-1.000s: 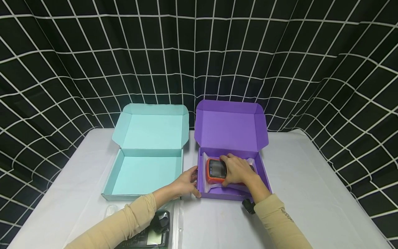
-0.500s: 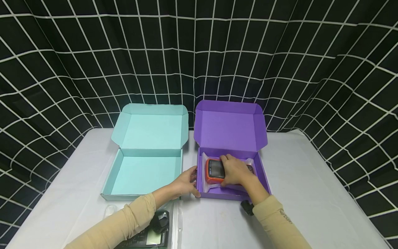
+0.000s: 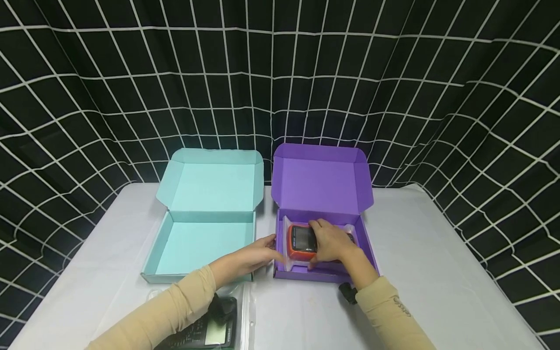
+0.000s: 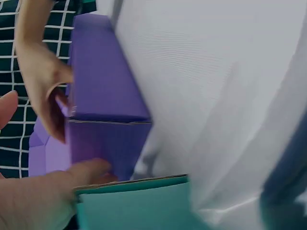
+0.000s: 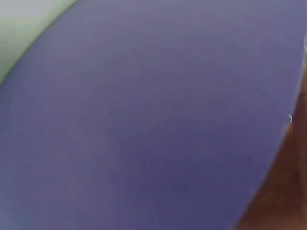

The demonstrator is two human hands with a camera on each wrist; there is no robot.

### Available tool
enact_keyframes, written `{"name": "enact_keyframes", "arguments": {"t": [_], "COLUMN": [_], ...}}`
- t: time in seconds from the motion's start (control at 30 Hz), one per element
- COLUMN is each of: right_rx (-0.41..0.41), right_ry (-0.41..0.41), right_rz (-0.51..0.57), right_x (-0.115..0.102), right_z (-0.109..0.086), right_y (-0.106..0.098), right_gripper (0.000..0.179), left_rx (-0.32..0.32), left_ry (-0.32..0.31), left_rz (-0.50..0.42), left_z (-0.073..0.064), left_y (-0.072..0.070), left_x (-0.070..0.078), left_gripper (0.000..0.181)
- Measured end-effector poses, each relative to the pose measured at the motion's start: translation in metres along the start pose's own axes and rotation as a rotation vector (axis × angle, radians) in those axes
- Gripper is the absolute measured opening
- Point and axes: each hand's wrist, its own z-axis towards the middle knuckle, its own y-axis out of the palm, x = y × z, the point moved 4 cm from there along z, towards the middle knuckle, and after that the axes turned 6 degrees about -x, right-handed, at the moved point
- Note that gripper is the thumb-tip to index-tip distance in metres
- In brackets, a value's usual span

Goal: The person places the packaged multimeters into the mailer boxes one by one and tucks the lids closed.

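An orange-cased multimeter (image 3: 303,241) with a dark screen lies in the open purple box (image 3: 302,275), on or in a clear plastic bag (image 3: 286,243). From above, my right hand (image 3: 332,243) grips it across the middle, covering much of its body. My left hand (image 3: 255,255) is at the box's left wall, its fingers extended and its thumb reaching over toward the rim. In the left wrist view, a blurred finger (image 4: 91,170) overlaps the outside of the purple side wall. The right wrist view is filled mostly by a purple box wall (image 5: 153,105).
To the left stands an open turquoise box (image 3: 205,243), lid raised. Under my left forearm, a zip bag (image 3: 247,316) holds a black device with a pale display (image 3: 216,333). Both boxes rest on a white-covered table (image 3: 437,272) before a black gridded curtain (image 3: 271,87).
My left thumb has risen from the purple box's front left corner to its rim. My right hand keeps its grip on the multimeter. The head view has tilted slightly.
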Motion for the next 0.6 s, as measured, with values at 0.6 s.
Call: {"name": "enact_keyframes", "arguments": {"t": [0.6], "right_rx": [0.948], "right_ry": [0.495], "right_rz": [0.863], "right_x": [0.069], "right_z": [-0.035], "right_y": [-0.058], "right_gripper": [0.053], "left_rx": [0.140], "left_ry": [0.116], "left_rz": [-0.507], "left_z": [0.032], "left_y": [-0.037], "left_x": [0.054], "left_gripper": [0.078]}}
